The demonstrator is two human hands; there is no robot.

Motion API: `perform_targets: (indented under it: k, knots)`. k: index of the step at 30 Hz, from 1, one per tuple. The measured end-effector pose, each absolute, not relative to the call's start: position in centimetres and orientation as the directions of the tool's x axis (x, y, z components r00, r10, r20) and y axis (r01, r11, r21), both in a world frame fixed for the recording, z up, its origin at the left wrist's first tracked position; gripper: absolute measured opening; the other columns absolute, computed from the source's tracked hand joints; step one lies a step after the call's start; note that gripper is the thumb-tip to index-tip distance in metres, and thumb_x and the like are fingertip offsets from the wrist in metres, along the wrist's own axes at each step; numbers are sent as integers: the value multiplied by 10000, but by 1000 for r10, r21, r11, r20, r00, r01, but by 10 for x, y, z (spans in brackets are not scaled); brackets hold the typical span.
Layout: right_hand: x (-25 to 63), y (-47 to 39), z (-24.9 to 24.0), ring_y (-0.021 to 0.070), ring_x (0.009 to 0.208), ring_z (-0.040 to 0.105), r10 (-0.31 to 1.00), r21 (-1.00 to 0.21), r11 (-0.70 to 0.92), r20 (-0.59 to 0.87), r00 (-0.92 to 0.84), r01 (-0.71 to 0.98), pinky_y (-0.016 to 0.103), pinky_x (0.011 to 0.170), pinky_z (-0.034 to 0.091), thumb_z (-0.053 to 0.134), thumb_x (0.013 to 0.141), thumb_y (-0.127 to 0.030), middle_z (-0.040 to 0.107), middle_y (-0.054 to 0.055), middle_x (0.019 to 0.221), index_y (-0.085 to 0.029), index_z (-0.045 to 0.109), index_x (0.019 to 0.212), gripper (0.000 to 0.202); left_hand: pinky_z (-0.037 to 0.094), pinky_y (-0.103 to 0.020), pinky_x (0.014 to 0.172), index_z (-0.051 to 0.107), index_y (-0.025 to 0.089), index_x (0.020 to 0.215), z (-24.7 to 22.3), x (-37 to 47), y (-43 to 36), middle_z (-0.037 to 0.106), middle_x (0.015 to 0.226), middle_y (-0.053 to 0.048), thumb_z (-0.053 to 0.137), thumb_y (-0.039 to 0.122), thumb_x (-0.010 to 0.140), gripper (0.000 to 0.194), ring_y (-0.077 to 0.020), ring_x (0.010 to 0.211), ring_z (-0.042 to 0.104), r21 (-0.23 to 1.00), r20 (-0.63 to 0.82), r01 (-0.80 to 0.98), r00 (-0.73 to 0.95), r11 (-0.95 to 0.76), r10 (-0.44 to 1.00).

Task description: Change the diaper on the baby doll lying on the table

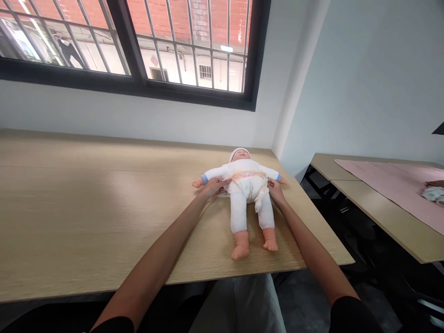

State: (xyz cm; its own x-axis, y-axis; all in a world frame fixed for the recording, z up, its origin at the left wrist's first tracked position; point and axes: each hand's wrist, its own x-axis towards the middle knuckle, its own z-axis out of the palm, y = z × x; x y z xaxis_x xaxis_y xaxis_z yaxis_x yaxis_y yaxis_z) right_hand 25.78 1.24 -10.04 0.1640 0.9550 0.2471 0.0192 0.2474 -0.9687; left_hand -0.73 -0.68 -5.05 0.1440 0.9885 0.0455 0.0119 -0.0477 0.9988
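A baby doll [239,212] in a white suit with blue cuffs and a white cap lies on its back on the wooden table [104,208], feet toward me. Around its hips is a white diaper [252,186] with a yellow and pink printed waistband; one edge hangs loose over the thigh. My left hand [215,186] is closed at the diaper's left side, thumb on top. On the opposite side, my right hand [275,190] pinches the diaper's edge, its fingertips partly hidden behind the doll's hip.
A barred window [194,46] is in the wall behind the table. To the right, past a gap, stands a second table [381,210] with a pink cloth [391,180] and a white and brown item [435,190] on it. The front table edge runs close to my legs.
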Motion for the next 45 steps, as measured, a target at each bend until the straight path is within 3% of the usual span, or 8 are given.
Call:
perform_targets:
  k: [6,10,13,18,22,26,40,45]
  knots:
    - [244,-2,-93,197,748,613,972,-981,192,195,134,36,309,668,506,634,666,-456,665,23,739,-190,592,781,293,458,-312,616,525,188,776,-46,-7,-2,553,712,-21,649,395,733,245,-175,662,556,995,81,72,-170,-70,982]
    - [248,-6,-81,156,577,553,985,-989,144,147,91,40,282,533,476,619,702,-446,604,-8,648,-204,548,713,253,433,-331,864,477,219,939,-27,7,-14,561,962,-46,528,268,819,140,-192,938,546,874,467,329,-364,-358,806]
    - [265,-6,-68,133,516,538,993,-992,99,103,55,72,266,498,457,597,751,-455,602,-7,636,-186,600,753,269,402,-366,920,534,208,939,-8,28,-33,609,980,-65,458,265,880,112,-214,994,542,540,766,581,-40,-609,642]
    - [302,-18,-51,129,562,581,981,-947,152,108,-164,284,238,510,434,708,715,-429,660,18,715,-165,665,853,300,335,-425,1007,637,225,980,5,71,-50,664,1047,-53,437,341,931,236,-223,1077,542,130,592,594,596,-794,543]
    - [309,-29,-48,134,587,571,830,-858,197,-111,-546,475,232,515,417,771,656,-378,665,5,718,-168,699,876,313,297,-478,1033,677,231,1021,-4,92,-41,671,1087,-59,473,363,919,264,-244,1087,542,11,439,596,719,-803,539]
    - [303,-28,-52,110,507,495,824,-795,291,-74,-561,532,219,468,353,728,697,-409,579,-28,557,-159,680,683,255,286,-479,1035,715,206,909,-18,96,-32,682,1013,-86,462,355,924,294,-255,1065,545,-81,434,614,731,-785,527]
    - [307,-16,-66,130,481,505,992,-919,124,102,-78,375,257,499,398,608,720,-659,571,8,521,-176,544,568,511,280,-463,1030,671,184,906,-21,105,-39,672,979,-81,544,347,870,209,-258,1010,553,14,428,729,614,-684,663]
    - [306,-20,-55,136,570,497,973,-910,218,177,-146,353,264,591,397,550,758,-683,550,-6,577,-173,542,618,529,311,-445,972,659,183,896,-19,116,-43,665,972,-82,579,366,860,203,-264,999,538,32,424,796,536,-604,730]
